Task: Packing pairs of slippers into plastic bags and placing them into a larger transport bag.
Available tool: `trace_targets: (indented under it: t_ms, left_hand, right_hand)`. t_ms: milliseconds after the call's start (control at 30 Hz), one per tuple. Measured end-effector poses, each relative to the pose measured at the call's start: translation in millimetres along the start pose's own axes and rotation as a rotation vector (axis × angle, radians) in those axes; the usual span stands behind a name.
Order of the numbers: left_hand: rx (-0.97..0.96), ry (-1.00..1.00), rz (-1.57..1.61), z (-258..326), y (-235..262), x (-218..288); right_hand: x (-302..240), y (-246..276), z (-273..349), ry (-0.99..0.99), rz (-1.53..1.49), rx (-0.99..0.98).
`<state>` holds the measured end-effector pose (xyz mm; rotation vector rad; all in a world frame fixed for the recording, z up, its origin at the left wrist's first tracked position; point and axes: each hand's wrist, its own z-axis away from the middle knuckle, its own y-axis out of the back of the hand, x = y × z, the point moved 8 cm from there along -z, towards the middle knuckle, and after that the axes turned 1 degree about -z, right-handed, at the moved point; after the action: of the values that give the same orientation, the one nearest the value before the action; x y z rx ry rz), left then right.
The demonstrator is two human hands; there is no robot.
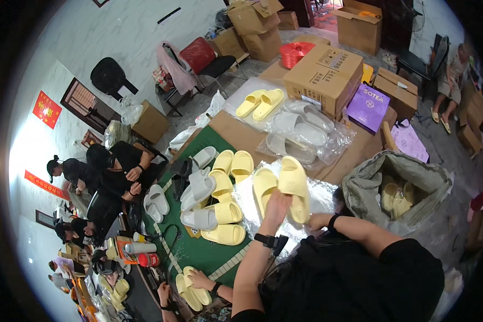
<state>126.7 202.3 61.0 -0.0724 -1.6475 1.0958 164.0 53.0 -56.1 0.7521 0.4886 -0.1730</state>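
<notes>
A pair of pale yellow slippers (293, 180) is in front of me above a shiny silvery sheet (324, 196). My left hand (278, 206) is closed on the pair, its fingers at the inner edges between the two slippers. Close to the heel of the right slipper is my right hand (320, 220), its fingers drawn together; what they hold, if anything, is hidden. Left of the sheet, several loose yellow slippers (225, 234) and grey slippers (198, 189) lie on the green table mat (209, 140), beside a dark pair.
Beyond the sheet lie bagged grey slippers (300, 129), another yellow pair (260, 103) and a cardboard carton (324, 75). A woven sack (359, 185) holding slippers stands to my right. At lower left, a co-worker's hand (200, 279) touches yellow slippers. Other people sit further left.
</notes>
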Motion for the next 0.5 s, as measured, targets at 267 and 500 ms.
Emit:
trace_targets:
  t_ms: [267, 500]
  left_hand:
    - [-0.500, 0.045, -1.899, 99, -29, -83]
    - [-0.523, -0.112, -2.366, 148, -5, -115]
  right_hand:
    - [0, 36, 64, -0.300, -0.065, 0.132]
    - [-21, 115, 53, -0.322, -0.186, 0.335]
